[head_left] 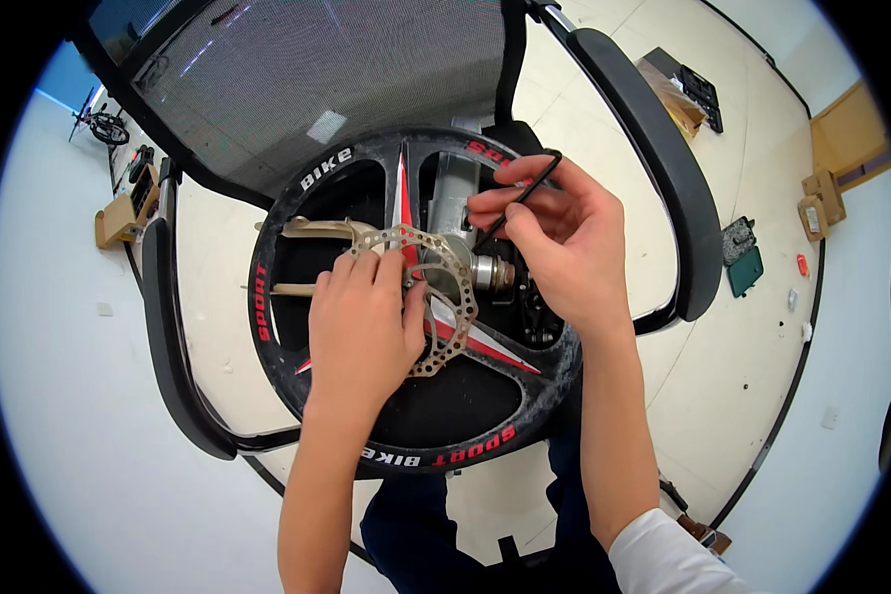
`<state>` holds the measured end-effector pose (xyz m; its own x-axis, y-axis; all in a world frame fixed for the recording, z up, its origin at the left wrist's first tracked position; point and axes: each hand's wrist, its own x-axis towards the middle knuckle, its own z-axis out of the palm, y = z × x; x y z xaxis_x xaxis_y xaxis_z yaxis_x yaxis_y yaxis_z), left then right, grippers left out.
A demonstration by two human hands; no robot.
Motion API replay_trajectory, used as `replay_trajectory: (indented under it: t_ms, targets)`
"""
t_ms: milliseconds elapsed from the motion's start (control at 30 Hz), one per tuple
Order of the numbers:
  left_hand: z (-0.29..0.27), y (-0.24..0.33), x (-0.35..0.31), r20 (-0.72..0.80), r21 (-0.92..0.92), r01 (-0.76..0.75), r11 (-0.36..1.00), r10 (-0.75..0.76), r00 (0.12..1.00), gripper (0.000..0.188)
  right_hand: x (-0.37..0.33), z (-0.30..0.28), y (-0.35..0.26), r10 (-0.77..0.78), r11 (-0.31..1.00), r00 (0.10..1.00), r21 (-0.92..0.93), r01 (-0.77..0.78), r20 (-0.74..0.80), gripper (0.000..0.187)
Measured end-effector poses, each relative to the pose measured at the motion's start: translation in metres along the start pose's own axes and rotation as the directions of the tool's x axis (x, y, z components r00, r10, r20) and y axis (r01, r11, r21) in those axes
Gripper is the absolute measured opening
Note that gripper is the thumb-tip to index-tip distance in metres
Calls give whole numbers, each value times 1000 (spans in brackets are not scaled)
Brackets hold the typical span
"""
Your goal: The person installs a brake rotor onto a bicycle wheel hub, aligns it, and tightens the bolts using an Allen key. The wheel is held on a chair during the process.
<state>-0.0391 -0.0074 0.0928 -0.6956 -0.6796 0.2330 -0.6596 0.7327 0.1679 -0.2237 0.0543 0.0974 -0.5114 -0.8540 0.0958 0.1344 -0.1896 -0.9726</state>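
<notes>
A black wheel [554, 404] with red and white accents on its spokes lies flat in front of me on a chair seat. Over its middle sits a perforated metal brake disc [468, 309]. My left hand [364, 322] is closed on the disc's left side, fingers curled near the centre; what lies under the fingertips is hidden. Raised above the wheel's right half, my right hand [576, 243] grips a black hex key [535, 184], its long end slanting down toward the hub. Beside the disc are a silver cylindrical fitting [493, 272] and a thick grey metal tube [455, 188].
The chair's mesh back [346, 69] rises beyond the wheel, with its left armrest [173, 342] and right armrest [653, 158] on either side. An open cardboard box [121, 223] stands left. An open green case [744, 269] lies on the floor at right, near stacked cartons [822, 198].
</notes>
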Motion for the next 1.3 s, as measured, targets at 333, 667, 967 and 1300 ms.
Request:
replay_trajectory:
  t_ms: [333,667,967,1300]
  targets:
    - [3,-12,0,7,-82,-101,992,101,995,9,-4,10,3,68,997,984,-42,-62,162,13]
    - [22,-12,-16,-170,-275,10,961,-59,984,18,-11,35,28,14,984,977,-175,24,213,17]
    - [30,-14,-17,-215,-423,29,906,-132,968,19,-12,40,34,-85,959,944,-231,164,319,12]
    - [30,-20,-15,-164,-615,133,777,-291,943,13,-14,46,34,-154,884,959,-401,240,237,20]
